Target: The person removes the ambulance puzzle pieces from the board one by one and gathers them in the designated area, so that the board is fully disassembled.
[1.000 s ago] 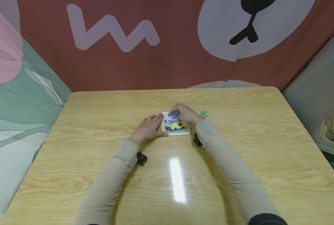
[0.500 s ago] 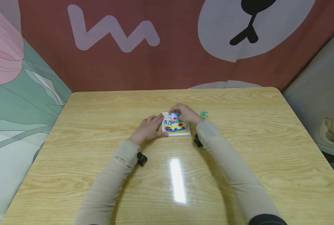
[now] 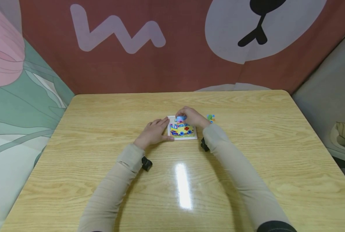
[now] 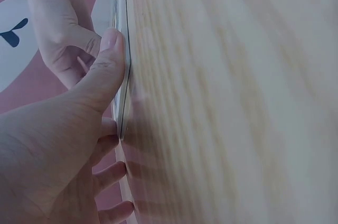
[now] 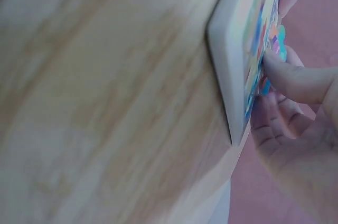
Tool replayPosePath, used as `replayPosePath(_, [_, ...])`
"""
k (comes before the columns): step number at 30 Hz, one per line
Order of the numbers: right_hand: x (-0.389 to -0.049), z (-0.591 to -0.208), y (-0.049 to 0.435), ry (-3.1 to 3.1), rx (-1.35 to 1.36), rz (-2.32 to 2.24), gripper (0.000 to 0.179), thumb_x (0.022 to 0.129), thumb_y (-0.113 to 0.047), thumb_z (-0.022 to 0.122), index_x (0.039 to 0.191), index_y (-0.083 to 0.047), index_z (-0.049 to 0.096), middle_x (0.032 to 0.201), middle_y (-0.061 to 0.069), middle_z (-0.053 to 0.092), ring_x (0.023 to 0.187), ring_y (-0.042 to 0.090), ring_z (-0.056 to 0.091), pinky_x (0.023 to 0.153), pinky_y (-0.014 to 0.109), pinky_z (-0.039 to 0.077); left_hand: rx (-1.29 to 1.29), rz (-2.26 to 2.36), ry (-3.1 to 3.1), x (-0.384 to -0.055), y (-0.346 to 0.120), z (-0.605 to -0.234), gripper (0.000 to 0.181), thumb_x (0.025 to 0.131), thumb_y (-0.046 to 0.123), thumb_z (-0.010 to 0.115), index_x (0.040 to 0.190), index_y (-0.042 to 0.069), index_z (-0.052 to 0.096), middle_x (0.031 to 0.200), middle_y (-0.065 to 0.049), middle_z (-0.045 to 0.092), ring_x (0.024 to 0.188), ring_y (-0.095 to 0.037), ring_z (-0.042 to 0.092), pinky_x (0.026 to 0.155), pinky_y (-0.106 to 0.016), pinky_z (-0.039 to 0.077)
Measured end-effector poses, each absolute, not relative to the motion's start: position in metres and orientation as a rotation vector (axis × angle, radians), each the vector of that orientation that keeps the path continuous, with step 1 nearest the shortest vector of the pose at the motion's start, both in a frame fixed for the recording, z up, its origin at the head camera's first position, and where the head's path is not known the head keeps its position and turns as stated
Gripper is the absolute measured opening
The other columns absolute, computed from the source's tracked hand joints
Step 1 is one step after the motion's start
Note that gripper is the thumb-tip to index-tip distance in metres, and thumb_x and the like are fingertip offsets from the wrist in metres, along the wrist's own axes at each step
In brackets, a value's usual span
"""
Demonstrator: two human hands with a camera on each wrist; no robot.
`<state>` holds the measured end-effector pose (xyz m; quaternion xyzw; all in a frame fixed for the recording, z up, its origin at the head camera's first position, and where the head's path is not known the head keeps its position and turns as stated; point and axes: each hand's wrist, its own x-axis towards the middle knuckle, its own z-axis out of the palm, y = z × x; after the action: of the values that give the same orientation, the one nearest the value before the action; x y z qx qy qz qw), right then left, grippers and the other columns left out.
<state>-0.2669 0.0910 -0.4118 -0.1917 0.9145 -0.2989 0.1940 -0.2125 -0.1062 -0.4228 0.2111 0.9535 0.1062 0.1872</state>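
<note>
A white-framed jigsaw puzzle board [image 3: 185,138] with a yellow ambulance picture lies on the table. My left hand [image 3: 152,132] rests at its left side, fingers spread along the left edge and thumb on the near corner. In the left wrist view the thumb [image 4: 108,57] presses the board's edge. My right hand [image 3: 191,116] is over the upper part of the board and pinches a blue-and-pink puzzle piece [image 3: 180,119]. The right wrist view shows this puzzle piece [image 5: 281,42] raised from the board between thumb and fingers. The right hand covers the board's upper right part.
Another small green and blue puzzle piece [image 3: 210,118] lies on the wooden table [image 3: 248,129], right of the board. A wall with a printed cartoon [image 3: 184,71] stands behind the table's far edge. Light reflects off the tabletop near the front.
My right hand has turned the puzzle piece a little over the board, so its pink part shows more, and shifted it slightly right. The left hand stays put.
</note>
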Motion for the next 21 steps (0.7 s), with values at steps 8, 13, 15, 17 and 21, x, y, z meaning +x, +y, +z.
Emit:
replayPosePath(8, [-0.2655, -0.409, 0.0944, 2.544, -0.566, -0.856, 0.03, 0.091, 0.004, 0.057, 0.118, -0.008, 0.061, 0.12, 0.018, 0.051, 0.11, 0.031, 0.05, 0.101, 0.047, 0.044, 0.59, 0.286, 2.685, -0.2127, -0.106, -0.4224, 0.093, 0.086, 0.063, 0.054, 0.154, 0.013, 0.014, 0.163, -0.002, 0.01, 0.149, -0.031, 0.015, 0.12, -0.053, 0.016])
replayPosePath(13, [-0.2657, -0.4078, 0.0952, 2.542, -0.588, -0.852, 0.03, 0.091, 0.004, 0.057, 0.118, -0.009, 0.062, 0.114, 0.017, 0.057, 0.102, 0.027, 0.051, 0.094, 0.044, 0.046, 0.587, 0.283, 2.682, -0.2119, -0.1059, -0.4222, 0.093, 0.087, 0.063, 0.054, 0.154, 0.013, 0.014, 0.163, -0.001, 0.009, 0.149, -0.031, 0.015, 0.12, -0.053, 0.016])
replayPosePath(15, [-0.2658, -0.4076, 0.0954, 2.544, -0.588, -0.85, 0.03, 0.091, 0.003, 0.057, 0.118, -0.01, 0.062, 0.113, 0.017, 0.058, 0.099, 0.026, 0.051, 0.092, 0.042, 0.046, 0.588, 0.28, 2.682, -0.2116, -0.1058, -0.4218, 0.093, 0.087, 0.063, 0.053, 0.154, 0.013, 0.014, 0.163, -0.001, 0.009, 0.149, -0.031, 0.015, 0.121, -0.053, 0.016])
replayPosePath(17, [-0.2656, -0.4074, 0.0954, 2.549, -0.579, -0.848, 0.03, 0.091, 0.003, 0.058, 0.119, -0.01, 0.062, 0.111, 0.016, 0.058, 0.097, 0.025, 0.051, 0.089, 0.04, 0.047, 0.589, 0.274, 2.682, -0.2114, -0.1056, -0.4215, 0.093, 0.087, 0.063, 0.053, 0.154, 0.013, 0.013, 0.163, -0.001, 0.009, 0.149, -0.031, 0.015, 0.121, -0.052, 0.016])
replayPosePath(21, [-0.2648, -0.407, 0.0952, 2.562, -0.558, -0.847, 0.032, 0.09, 0.002, 0.059, 0.119, -0.01, 0.063, 0.108, 0.016, 0.059, 0.094, 0.024, 0.052, 0.085, 0.037, 0.048, 0.591, 0.269, 2.681, -0.2109, -0.105, -0.4205, 0.092, 0.087, 0.063, 0.052, 0.154, 0.013, 0.013, 0.163, -0.002, 0.009, 0.149, -0.031, 0.015, 0.121, -0.053, 0.016])
